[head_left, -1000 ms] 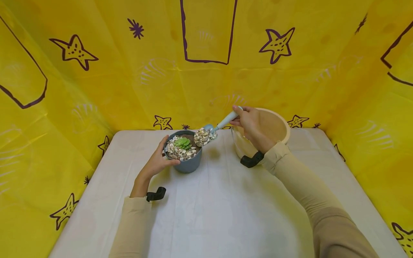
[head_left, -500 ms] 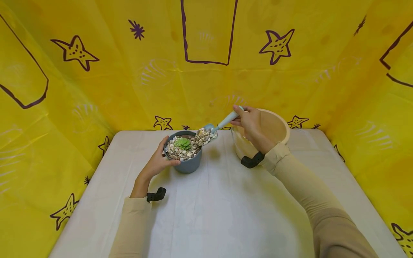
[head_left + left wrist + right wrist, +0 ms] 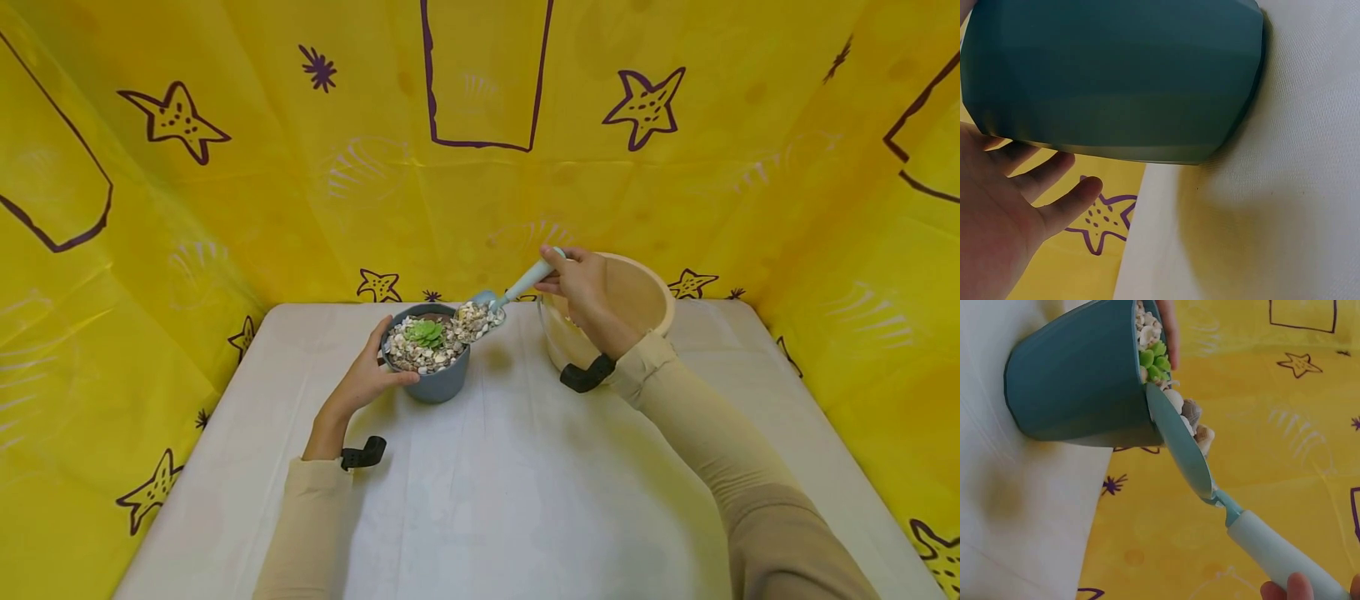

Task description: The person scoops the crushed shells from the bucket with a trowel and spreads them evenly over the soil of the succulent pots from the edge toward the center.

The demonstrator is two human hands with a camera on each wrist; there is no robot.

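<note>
A blue-grey plant pot [image 3: 438, 386] stands upright on the white-covered table, holding a small green succulent [image 3: 425, 333] ringed by pale pebbles. My left hand [image 3: 362, 381] grips the pot from its left side, thumb along the near rim and fingers round the back. In the left wrist view, fingers [image 3: 1072, 203] show beside the pot wall. With my right hand [image 3: 587, 292] I hold a light-blue trowel [image 3: 1179, 444] by its handle. Its blade tilts down to the pot's right rim, loaded with pebbles [image 3: 480, 320]. A strip of brown soil shows at the pot's back.
A round cream tub [image 3: 667, 312] stands behind and beneath my right forearm, partly hidden by it. Yellow cloth [image 3: 480, 200] printed with starfish rises along the table's back and both sides. The white table surface [image 3: 487, 483] stretches in front of the pot.
Pebbles have slid off the trowel into the pot, covering most of the brown soil right of the succulent. Both hands have stayed almost where they were.
</note>
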